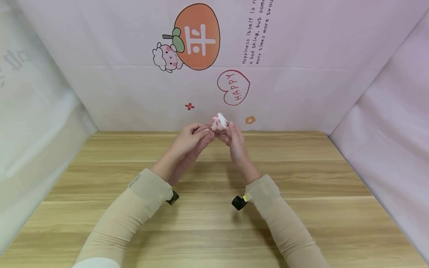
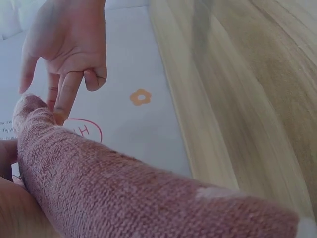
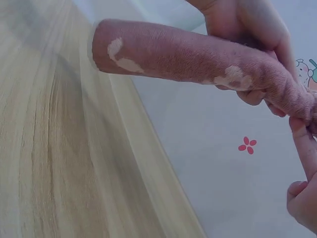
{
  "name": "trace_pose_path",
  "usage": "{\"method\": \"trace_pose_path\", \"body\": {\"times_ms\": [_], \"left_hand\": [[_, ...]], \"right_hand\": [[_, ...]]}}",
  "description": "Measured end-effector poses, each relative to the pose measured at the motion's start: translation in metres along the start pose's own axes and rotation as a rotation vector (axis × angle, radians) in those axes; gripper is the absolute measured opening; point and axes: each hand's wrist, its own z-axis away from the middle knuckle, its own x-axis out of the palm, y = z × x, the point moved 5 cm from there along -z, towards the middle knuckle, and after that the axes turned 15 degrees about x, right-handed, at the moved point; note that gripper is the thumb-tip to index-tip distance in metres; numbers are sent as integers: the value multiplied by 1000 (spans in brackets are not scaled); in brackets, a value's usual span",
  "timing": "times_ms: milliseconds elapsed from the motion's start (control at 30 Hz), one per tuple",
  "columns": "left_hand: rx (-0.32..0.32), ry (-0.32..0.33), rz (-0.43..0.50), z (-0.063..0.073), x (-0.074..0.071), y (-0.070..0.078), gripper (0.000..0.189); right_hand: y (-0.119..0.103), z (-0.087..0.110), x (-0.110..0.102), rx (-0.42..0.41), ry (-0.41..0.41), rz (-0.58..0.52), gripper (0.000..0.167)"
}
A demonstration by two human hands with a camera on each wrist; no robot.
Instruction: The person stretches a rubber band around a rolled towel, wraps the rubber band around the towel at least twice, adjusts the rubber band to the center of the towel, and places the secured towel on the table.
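Observation:
A pink towel (image 1: 192, 156) with white patches is rolled into a long tube, held up above the table's far part. My left hand (image 1: 184, 140) grips it close to its upper end, where the cloth looks bunched. That end shows pink and white in the head view. At the tip, my right hand (image 1: 238, 147) pinches the cloth between thumb and fingers. In the left wrist view the towel (image 2: 124, 183) crosses the foreground, and the right hand (image 2: 74, 44) reaches down to its tip. The right wrist view shows its loose end (image 3: 111, 47) pointing left.
Beneath the arms lies a wood-grain table (image 1: 207, 223). A white printed backdrop (image 1: 134, 93) rises at its far edge, with white cloth walls at both sides. A small black camera (image 1: 238, 203) sits at the right wrist.

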Motion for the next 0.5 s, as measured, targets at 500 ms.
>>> {"method": "trace_pose_path", "body": {"times_ms": [500], "left_hand": [[-49, 38, 129, -5, 4, -3, 32]], "right_hand": [[-6, 0, 7, 50, -92, -330, 15]]}}
